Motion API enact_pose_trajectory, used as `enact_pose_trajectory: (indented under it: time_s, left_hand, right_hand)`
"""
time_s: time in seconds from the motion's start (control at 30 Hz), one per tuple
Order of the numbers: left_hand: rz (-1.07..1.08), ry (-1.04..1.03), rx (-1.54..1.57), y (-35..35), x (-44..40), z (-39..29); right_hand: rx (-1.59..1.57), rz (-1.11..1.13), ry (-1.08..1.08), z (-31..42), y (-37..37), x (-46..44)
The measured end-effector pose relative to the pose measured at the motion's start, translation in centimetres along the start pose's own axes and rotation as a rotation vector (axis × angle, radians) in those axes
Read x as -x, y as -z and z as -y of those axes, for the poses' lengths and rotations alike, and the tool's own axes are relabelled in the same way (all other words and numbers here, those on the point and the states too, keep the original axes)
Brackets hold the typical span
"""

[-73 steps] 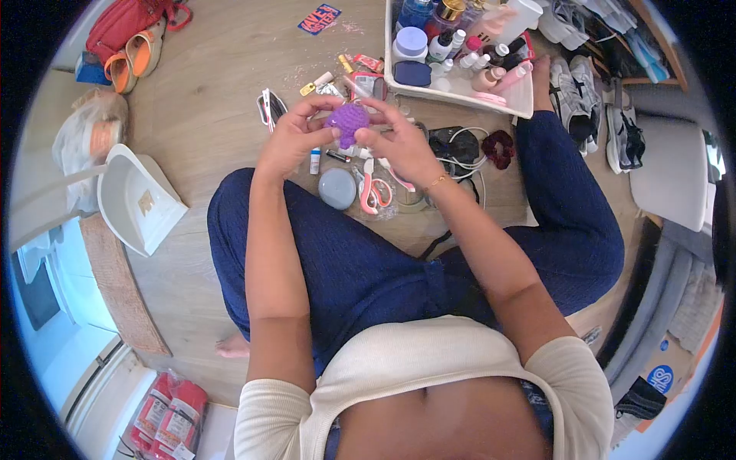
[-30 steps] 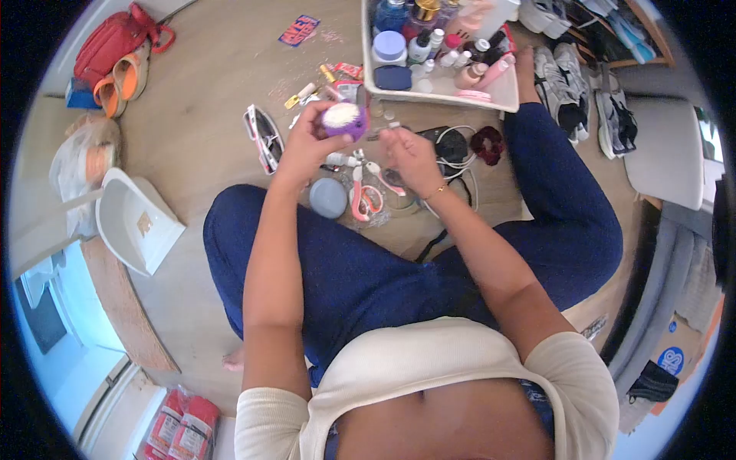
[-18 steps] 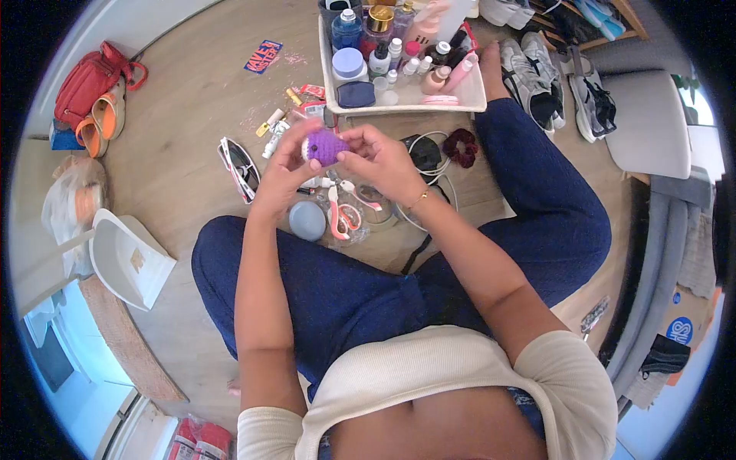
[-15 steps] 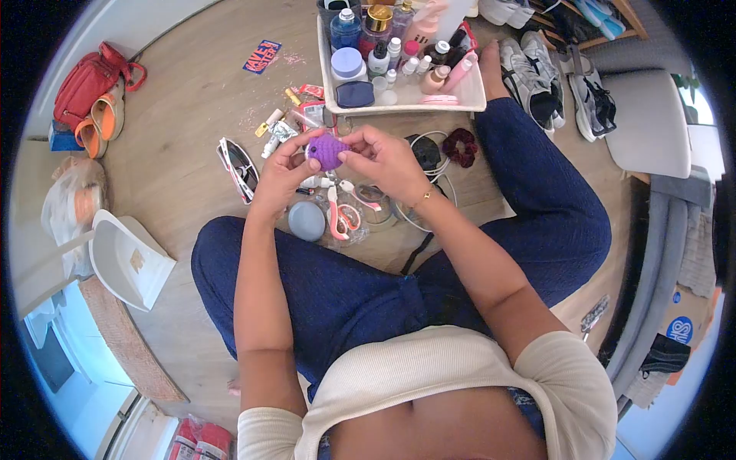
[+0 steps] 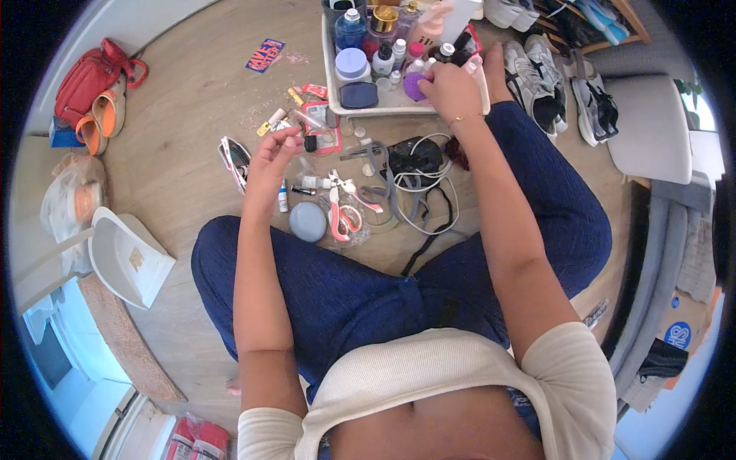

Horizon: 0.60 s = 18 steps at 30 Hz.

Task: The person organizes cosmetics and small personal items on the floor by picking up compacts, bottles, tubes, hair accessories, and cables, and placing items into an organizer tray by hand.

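My right hand (image 5: pixel 454 90) is closed on a small purple crocheted toy (image 5: pixel 415 87), over the front part of the white tray (image 5: pixel 332 80). Its fingers hide part of the toy, and whether the toy touches the tray floor I cannot tell. Bottles surround it there, among them a blue bottle (image 5: pixel 350 31) and a jar with a lilac lid (image 5: pixel 352 64). To the left, my left hand (image 5: pixel 270 165) hovers above the floor, fingers loosely bent and apart, holding nothing I can see. A black cap (image 5: pixel 310 143) shows beside its fingertips.
Between my legs lie a round grey container (image 5: pixel 307 221), white-and-coral scissors (image 5: pixel 343 215), white cables (image 5: pixel 454 201) and a black pouch (image 5: pixel 414 159). Sunglasses (image 5: pixel 234 165) rest near my left wrist. Sneakers (image 5: pixel 533 80) stand at right, a white dustpan (image 5: pixel 134 261) at left.
My right hand has carried the purple toy up and right, from between both hands to over the tray. My left hand has let go of it and stayed near its place.
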<state>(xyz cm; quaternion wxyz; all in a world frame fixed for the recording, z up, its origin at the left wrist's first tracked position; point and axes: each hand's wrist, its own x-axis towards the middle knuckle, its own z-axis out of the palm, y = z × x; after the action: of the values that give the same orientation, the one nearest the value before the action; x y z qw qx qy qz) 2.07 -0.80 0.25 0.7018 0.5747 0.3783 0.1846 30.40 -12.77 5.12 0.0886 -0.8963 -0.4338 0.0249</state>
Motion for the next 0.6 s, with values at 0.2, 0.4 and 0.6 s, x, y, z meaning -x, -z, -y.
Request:
enact_pose_trajectory:
  time_s: [0.2, 0.4, 0.6]
  left_hand:
    - [0.041, 0.027, -0.011, 0.2, -0.3, 0.2]
    - [-0.065, 0.024, 0.031, 0.8, -0.7, 0.1]
    - [-0.339, -0.118, -0.04, 4.3, -1.7, 0.9]
  right_hand:
    - [0.129, 0.162, -0.131, 0.5, -2.6, -1.4]
    - [0.129, 0.332, -0.114, 0.5, -4.0, -2.1]
    - [0.07, 0.491, 0.033, -1.6, -4.8, -3.2]
